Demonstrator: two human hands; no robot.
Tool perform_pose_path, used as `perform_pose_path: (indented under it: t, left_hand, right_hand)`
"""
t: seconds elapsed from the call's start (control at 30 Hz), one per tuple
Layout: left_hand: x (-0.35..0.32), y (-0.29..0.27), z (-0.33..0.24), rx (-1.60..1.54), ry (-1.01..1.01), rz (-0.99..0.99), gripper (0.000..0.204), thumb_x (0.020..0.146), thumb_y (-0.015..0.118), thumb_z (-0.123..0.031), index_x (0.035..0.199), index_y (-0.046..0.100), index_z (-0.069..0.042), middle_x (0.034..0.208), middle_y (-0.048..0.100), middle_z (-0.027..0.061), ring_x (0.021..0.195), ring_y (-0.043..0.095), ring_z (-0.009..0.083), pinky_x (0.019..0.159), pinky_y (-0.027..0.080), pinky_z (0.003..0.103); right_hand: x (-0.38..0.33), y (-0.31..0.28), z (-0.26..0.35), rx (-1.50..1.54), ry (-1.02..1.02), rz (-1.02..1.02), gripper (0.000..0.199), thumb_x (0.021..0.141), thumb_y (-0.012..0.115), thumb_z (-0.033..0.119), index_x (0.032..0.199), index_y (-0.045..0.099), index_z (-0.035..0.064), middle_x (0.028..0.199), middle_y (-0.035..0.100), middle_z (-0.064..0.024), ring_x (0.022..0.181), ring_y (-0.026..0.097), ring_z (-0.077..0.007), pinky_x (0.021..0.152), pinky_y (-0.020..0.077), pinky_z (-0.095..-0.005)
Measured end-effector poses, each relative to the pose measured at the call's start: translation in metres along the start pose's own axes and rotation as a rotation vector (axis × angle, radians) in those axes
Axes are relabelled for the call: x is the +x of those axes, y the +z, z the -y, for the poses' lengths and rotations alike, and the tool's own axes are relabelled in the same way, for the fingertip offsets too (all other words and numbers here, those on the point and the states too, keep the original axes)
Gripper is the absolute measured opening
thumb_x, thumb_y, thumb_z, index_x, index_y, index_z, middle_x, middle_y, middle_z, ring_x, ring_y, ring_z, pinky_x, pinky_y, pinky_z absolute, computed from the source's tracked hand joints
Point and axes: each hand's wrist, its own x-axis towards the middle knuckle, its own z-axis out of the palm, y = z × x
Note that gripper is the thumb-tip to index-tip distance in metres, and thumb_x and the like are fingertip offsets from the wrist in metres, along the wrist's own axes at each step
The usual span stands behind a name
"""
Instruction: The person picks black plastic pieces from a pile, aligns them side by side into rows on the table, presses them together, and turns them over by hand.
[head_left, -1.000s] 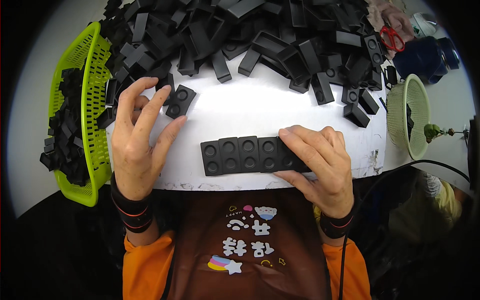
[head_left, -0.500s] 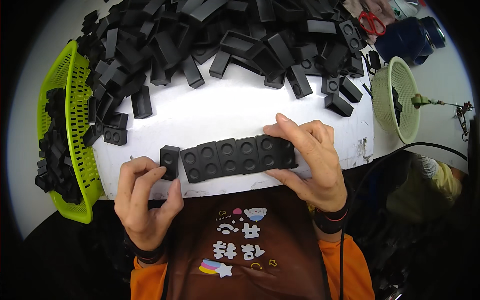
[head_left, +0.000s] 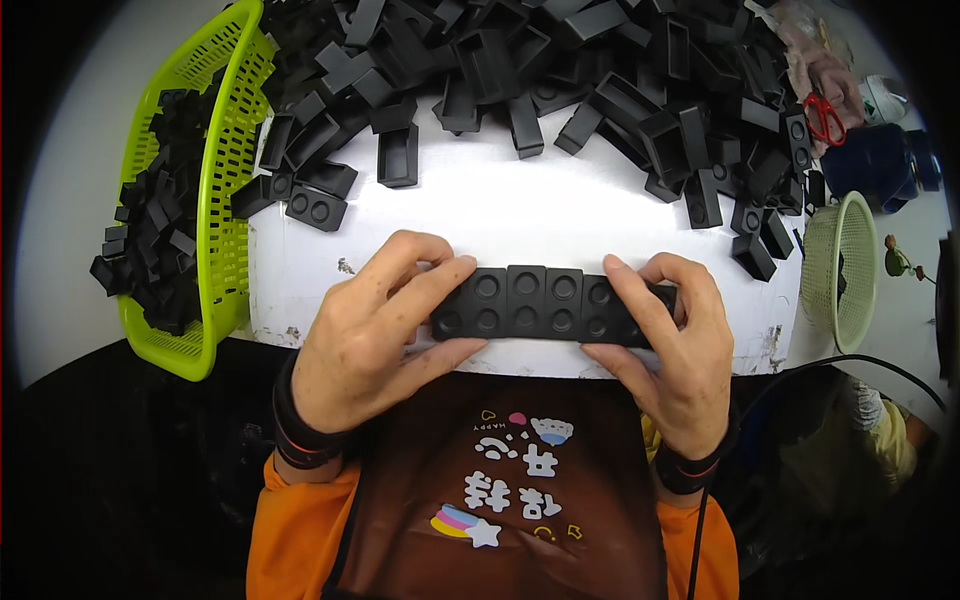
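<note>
A row of several black rectangular cases (head_left: 525, 303), each with two round recesses on its upper face, lies side by side near the front edge of the white table. My left hand (head_left: 375, 325) grips the row's left end, fingers at the far edge and thumb at the near edge. At the other end my right hand (head_left: 680, 345) pinches the row the same way. The outermost cases are partly hidden under my fingers. One case near the middle sticks out slightly beyond its neighbours at the far side.
A large pile of loose black cases (head_left: 490, 65) covers the back of the white table (head_left: 520, 205). On the left stands a green basket (head_left: 210, 210) holding more black pieces. To the right are a pale basket (head_left: 855, 270), red scissors (head_left: 824, 120), a dark blue jar (head_left: 870, 170) and a black cable (head_left: 890, 366).
The separate case at the left has joined the row's left end. My left hand has moved right and now grips that end. The whole view has shifted, with the table appearing further right.
</note>
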Motion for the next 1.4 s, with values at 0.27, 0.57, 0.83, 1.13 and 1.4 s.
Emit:
perform_pose_path:
  t: [0.27,0.57,0.83,1.13,1.4]
  left_hand:
    - [0.023,0.0,0.001,0.344,0.096,-0.193,0.057,0.07,0.085,0.0,0.123,0.063,0.004,0.129,0.052,0.0184,0.08,0.063,0.0205,0.068,0.055,0.03]
    - [-0.067,0.029,-0.005,0.005,0.029,-0.392,0.061,0.069,0.089,-0.006,0.121,0.058,-0.001,0.137,0.047,0.0285,0.117,0.061,0.041,0.096,0.054,0.048]
    - [-0.022,-0.011,0.007,0.34,0.083,-0.025,0.077,0.061,0.091,-0.023,0.128,0.062,0.001,0.122,0.063,0.0178,0.108,0.06,0.0317,0.089,0.049,0.041]
    - [-0.003,-0.006,0.006,0.038,0.264,-0.154,0.064,0.062,0.091,-0.024,0.116,0.065,-0.001,0.113,0.07,0.0159,0.107,0.062,0.0333,0.091,0.043,0.043]
    - [-0.008,0.0,0.0,-0.062,0.282,-0.279,0.073,0.057,0.096,-0.021,0.118,0.059,-0.005,0.105,0.074,0.0149,0.101,0.065,0.0325,0.085,0.043,0.044]
  right_hand:
    - [0.029,0.008,0.001,-0.234,-0.114,-0.206,0.067,0.069,0.083,0.004,0.133,0.063,0.0098,0.117,0.053,-0.0171,0.101,0.056,-0.0331,0.082,0.0485,-0.042]
    - [-0.067,0.017,-0.002,0.084,-0.108,-0.297,0.057,0.068,0.084,0.01,0.123,0.068,0.0193,0.121,0.048,-0.0131,0.12,0.052,-0.0389,0.105,0.0393,-0.0612]
    - [-0.026,-0.014,-0.015,-0.044,-0.01,-0.026,0.073,0.066,0.086,0.013,0.131,0.057,-0.0027,0.128,0.054,-0.0169,0.113,0.053,-0.0327,0.098,0.0382,-0.0456]
    - [-0.016,-0.016,-0.016,0.315,-0.204,-0.117,0.063,0.067,0.082,0.006,0.125,0.059,-0.0065,0.123,0.061,-0.0212,0.115,0.057,-0.0377,0.097,0.0449,-0.0471]
    - [-0.022,-0.004,-0.032,0.421,-0.335,-0.35,0.072,0.069,0.082,0.0,0.133,0.051,-0.0085,0.116,0.065,-0.0299,0.11,0.064,-0.0438,0.095,0.0518,-0.0528]
